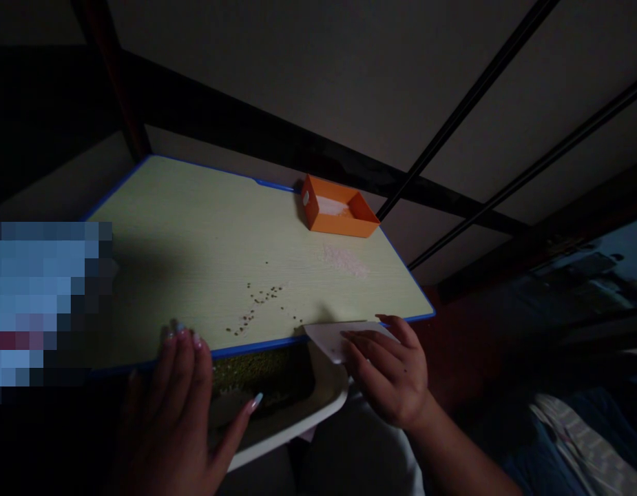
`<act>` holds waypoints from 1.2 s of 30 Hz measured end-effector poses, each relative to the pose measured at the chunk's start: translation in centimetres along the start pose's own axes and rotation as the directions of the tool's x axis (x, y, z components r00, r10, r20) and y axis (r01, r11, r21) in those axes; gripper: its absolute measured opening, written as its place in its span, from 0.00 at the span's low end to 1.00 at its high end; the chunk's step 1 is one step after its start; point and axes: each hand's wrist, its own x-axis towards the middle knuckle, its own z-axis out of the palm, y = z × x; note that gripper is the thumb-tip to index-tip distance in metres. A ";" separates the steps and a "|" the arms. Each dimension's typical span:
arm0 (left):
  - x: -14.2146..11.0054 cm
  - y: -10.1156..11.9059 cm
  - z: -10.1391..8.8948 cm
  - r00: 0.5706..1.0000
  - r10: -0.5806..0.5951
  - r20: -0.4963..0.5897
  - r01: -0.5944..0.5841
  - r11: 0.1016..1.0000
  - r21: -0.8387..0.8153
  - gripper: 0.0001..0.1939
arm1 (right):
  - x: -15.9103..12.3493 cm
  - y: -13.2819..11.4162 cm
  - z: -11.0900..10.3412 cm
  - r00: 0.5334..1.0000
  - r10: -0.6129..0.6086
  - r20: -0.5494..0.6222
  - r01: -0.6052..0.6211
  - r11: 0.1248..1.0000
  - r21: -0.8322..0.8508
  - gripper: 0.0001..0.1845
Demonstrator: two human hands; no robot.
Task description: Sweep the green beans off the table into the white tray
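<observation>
My right hand [388, 368] grips a thin white card [326, 339] at the table's near edge, above the right side of a container. My left hand [181, 413] lies with its fingers stretched over the near edge and its thumb spread out. Below the edge, between my hands, sits a white-rimmed container [297, 437] with small green grains [261, 372] in it, which look like mung beans. Small dark seeds [261, 296] lie scattered on the pale tabletop [194, 220]. Farther right is a thin patch of whitish grains [343, 260] resembling rice.
An orange open box [341, 224] with whitish grains inside stands at the table's far right. Blue edging [277, 344] runs round the table. A wall [308, 83] with dark bars rises behind it. Striped cloth [587, 441] lies at lower right. A pixelated area covers the left.
</observation>
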 end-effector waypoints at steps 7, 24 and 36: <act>0.2 0.1 -0.1 1.000 0.011 0.008 -0.011 1.000 0.009 0.45 | -0.2 0.3 1.0 1.000 0.014 -0.011 -0.014 1.000 -0.004 0.09; 0.4 0.1 -0.2 0.999 0.039 -0.006 -0.039 0.998 0.039 0.45 | 0.2 0.7 2.0 1.000 0.012 -0.024 -0.010 0.998 0.064 0.07; 0.3 0.1 -0.2 1.000 0.027 -0.003 -0.027 0.999 0.029 0.45 | 0.2 0.2 1.4 1.000 0.005 -0.027 -0.002 0.997 0.078 0.09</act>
